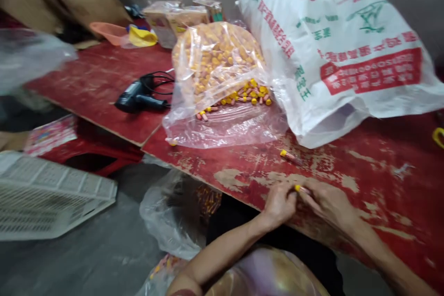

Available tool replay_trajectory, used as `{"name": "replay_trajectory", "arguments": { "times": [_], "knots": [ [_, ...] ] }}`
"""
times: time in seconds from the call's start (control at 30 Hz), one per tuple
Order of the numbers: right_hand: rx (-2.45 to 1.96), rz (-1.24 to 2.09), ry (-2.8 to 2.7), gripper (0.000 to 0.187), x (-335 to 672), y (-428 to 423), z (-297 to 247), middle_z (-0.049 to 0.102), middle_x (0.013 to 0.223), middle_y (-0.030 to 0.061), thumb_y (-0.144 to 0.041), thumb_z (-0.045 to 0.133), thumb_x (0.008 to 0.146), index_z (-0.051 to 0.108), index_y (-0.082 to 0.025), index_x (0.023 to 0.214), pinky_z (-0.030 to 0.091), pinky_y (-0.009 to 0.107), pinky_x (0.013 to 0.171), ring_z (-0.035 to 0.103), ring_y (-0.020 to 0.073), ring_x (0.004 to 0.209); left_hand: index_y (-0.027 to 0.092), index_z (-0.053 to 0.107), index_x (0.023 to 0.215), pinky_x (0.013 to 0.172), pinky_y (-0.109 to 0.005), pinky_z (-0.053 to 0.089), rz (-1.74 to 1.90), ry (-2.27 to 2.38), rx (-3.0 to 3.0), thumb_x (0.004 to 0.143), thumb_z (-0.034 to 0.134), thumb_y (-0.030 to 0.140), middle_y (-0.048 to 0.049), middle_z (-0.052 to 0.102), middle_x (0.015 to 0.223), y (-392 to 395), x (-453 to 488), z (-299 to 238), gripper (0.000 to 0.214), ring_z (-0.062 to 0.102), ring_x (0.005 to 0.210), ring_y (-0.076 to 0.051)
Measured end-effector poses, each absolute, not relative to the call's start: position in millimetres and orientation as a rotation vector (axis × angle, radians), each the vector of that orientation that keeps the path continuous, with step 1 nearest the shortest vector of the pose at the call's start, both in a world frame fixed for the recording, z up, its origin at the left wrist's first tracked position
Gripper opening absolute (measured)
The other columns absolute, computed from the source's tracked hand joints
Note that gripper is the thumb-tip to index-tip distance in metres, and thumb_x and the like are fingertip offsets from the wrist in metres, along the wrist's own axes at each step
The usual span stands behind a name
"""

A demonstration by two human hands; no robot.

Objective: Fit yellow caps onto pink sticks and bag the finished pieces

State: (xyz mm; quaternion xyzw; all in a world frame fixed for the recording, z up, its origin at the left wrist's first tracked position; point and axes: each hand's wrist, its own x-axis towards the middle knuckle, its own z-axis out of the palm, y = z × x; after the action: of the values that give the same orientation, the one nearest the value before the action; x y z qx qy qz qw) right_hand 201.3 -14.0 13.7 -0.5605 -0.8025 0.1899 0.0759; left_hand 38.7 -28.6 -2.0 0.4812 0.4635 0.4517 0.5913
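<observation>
My left hand (280, 204) is closed, with its fingertips at the yellow cap (297, 188) of a small copper-coloured piece. From the other side, the fingers of my right hand (329, 203) grip the body of this piece; part of it is hidden by them. Both hands are together over the near edge of the red table. A similar yellow-capped piece (290, 157) lies on the tabletop just beyond them. Many more fill a clear plastic bag (218, 62), and some spill toward its mouth.
A large white woven sack (347, 46) leans at the back right of the worn red table (249, 166). A black corded handheld device (140, 95) lies left of the clear bag. Orange and yellow scoops (142, 37) sit behind. Below left are a white plastic crate (52, 199) and another bag (166, 212).
</observation>
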Motion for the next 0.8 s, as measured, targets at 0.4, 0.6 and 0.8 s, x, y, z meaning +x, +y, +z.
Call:
{"name": "replay_trajectory", "arguments": {
  "times": [0.4, 0.6, 0.8],
  "knots": [
    [-1.756, 0.482, -2.668, 0.033, 218.0, 7.7, -9.4, 0.053, 0.05, 0.0032, -0.034, 0.039, 0.088, 0.047, -0.022, 0.058, 0.027, 0.029, 0.048, 0.052, 0.0179, 0.045, 0.012, 0.061, 0.08, 0.079, -0.029, 0.04, 1.238, 2.2, 1.511, 0.081, 0.052, 0.01, -0.01, 0.062, 0.087, 110.1, -125.9, 28.4, 0.01, 0.058, 0.086, -0.019],
    [-1.59, 0.343, -2.302, 0.031, 201.8, 17.1, 0.2, 0.067, 0.101, 0.0091, -0.032, 0.033, 0.096, 0.059, -0.02, 0.11, 0.046, 0.033, 0.075, 0.062, 0.0211, 0.086, 0.016, 0.041, 0.065, 0.069, -0.033, 0.038, 1.17, 2.337, 1.538, 0.077, 0.06, 0.013, -0.0047, 0.053, 0.074, 179.0, -187.7, 22.4, 0.022, 0.059, 0.088, -0.026],
    [-1.456, 0.07, -2.24, 0.029, 197.3, 34.0, -15.1, 0.064, 0.108, 0.012, -0.026, 0.046, 0.093, 0.058, -0.017, 0.118, 0.043, 0.041, 0.087, 0.056, 0.0246, 0.098, 0.018, 0.029, 0.052, 0.071, -0.04, 0.036, 1.202, 2.321, 1.544, 0.067, 0.068, 0.021, 0.0004, 0.038, 0.052, 205.4, -194.8, 14.2, 0.042, 0.056, 0.084, -0.029]
  ]
}}
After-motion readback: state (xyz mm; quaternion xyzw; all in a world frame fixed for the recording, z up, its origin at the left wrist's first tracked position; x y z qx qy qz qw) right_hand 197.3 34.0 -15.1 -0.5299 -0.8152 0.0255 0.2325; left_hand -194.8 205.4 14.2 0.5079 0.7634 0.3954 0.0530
